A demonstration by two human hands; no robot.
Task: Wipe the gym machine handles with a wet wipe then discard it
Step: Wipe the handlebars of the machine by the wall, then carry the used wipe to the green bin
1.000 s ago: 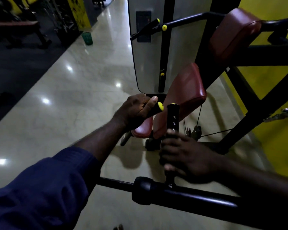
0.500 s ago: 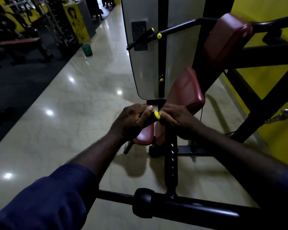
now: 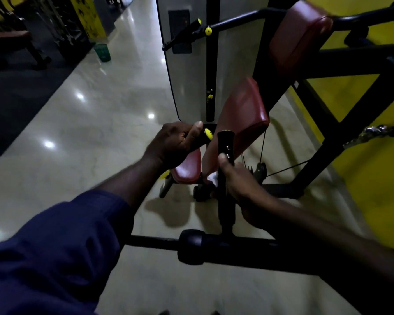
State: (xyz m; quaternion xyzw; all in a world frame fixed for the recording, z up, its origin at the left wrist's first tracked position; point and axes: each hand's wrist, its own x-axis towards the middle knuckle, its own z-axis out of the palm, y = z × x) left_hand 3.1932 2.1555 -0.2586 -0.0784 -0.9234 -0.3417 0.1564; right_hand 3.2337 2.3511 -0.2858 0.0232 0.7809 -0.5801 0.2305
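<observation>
My left hand (image 3: 175, 144) grips a black handle with a yellow end cap (image 3: 208, 133), fingers curled round it. Just right of it stands an upright black handle (image 3: 225, 142) rising from a thick black bar (image 3: 225, 248). My right hand (image 3: 234, 180) wraps around the middle of this upright handle with a white wet wipe (image 3: 213, 178) pressed against it; only a small patch of the wipe shows at the fingers. The handle's top sticks out above my hand.
Red seat pads (image 3: 243, 117) and a grey weight-stack cover (image 3: 187, 71) stand ahead. A second pair of yellow-capped handles (image 3: 200, 28) sits higher up. A green bin (image 3: 102, 52) stands on the shiny floor far left. Yellow wall and black frame at right.
My right hand slid down the upright handle from its top to its middle with the wipe. My left hand kept its grip on the yellow-capped handle.
</observation>
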